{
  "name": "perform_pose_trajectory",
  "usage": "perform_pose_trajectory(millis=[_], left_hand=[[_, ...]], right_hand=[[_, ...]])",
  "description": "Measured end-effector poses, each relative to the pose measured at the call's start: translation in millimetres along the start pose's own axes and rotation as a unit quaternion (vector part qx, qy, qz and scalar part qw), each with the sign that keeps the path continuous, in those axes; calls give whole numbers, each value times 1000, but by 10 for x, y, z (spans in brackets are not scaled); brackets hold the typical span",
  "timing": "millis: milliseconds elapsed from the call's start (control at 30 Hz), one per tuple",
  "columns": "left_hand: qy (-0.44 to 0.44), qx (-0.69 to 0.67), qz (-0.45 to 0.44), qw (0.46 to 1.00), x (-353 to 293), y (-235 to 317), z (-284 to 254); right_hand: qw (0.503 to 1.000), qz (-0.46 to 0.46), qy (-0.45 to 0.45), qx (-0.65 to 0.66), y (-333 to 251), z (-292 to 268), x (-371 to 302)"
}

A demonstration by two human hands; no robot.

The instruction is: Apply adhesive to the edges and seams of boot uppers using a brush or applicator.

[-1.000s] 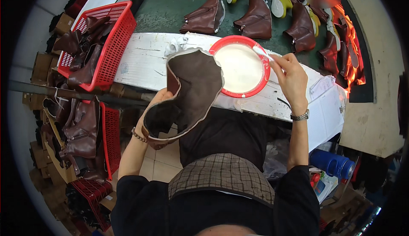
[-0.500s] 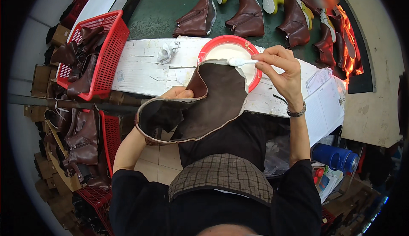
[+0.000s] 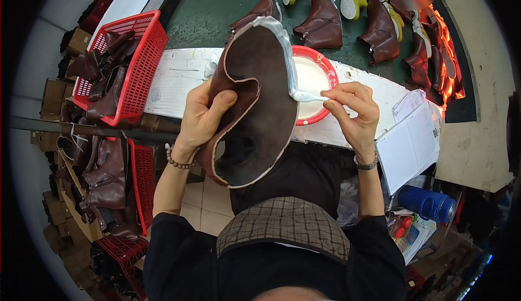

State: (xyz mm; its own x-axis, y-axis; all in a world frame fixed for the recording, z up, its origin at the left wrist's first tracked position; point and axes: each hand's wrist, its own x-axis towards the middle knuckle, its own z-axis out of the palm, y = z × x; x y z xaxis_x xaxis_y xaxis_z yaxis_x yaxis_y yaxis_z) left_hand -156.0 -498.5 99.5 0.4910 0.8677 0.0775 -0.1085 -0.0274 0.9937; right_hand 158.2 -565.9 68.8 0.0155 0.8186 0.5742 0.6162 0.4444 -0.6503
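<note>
My left hand (image 3: 202,115) grips a brown leather boot upper (image 3: 258,127) by its left side, thumb over the edge and fingers behind. The dark inner side faces up. Along its far and right edge runs a wet white coating (image 3: 283,40). My right hand (image 3: 354,112) pinches the handle of a small white brush (image 3: 308,97) between thumb and fingers; its head touches the upper's right edge. Partly behind the upper stands a red-rimmed bowl (image 3: 331,70) of creamy white paste (image 3: 310,75).
Brown boots (image 3: 320,21) and lime-yellow boot forms (image 3: 353,2) lie on a green surface (image 3: 198,18) beyond the white board (image 3: 171,84). Red baskets (image 3: 145,56) of uppers stand left. At right are an open notebook (image 3: 408,146) and a blue bottle (image 3: 426,203).
The upper has been turned, its coated end swinging up and away from me. More white coating shows along its edge. My left hand is now in fuller view, and the brush sits lower.
</note>
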Motion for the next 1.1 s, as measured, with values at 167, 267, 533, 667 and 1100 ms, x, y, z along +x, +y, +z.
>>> perform_pose_trajectory(millis=[167,267,533,667,1100], left_hand=[[56,129,123,982,112,26,-52],[73,189,163,966,196,53,-97],[99,324,240,910,446,97,-23],[71,334,253,905,527,137,115],[177,360,420,814,745,194,60]], right_hand=[[997,53,-10,58,-15,67,-48],[988,135,8,71,136,5,44],[990,133,-1,-47,246,-56,-11],[993,49,92,58,99,-3,218],[999,-19,-5,27,-98,0,31]])
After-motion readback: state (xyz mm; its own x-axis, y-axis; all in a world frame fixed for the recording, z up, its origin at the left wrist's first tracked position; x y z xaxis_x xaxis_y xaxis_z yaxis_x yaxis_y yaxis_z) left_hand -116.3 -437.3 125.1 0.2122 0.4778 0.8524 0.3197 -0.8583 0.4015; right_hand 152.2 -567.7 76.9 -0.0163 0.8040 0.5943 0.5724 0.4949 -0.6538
